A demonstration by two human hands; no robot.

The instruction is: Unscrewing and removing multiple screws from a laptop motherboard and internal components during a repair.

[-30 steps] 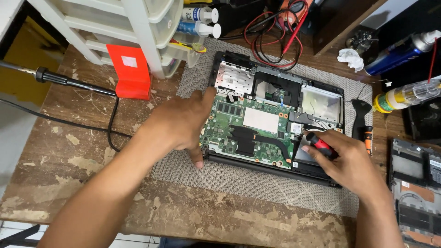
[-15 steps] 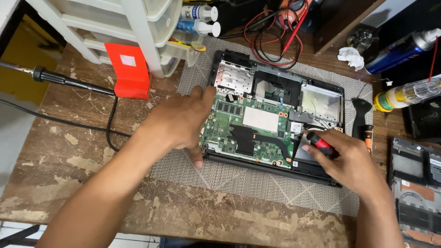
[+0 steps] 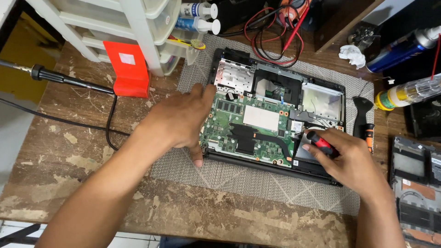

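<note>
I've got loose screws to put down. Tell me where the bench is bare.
Bare wood lies left of the grey mat, between the black cable and the bench's near edge, and along that edge in front of the mat. The mat's near strip below the opened laptop is free too. Crowded: the back by the white drawers and red leads, and the right side with spray cans.

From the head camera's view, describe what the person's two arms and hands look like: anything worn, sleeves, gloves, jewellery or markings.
Both arms enter from the bottom edge, bare along their visible length: no sleeves show. The left hand and right hand wear no gloves. No watch, ring, bracelet or marking is visible on either wrist or on the fingers that show.
</note>
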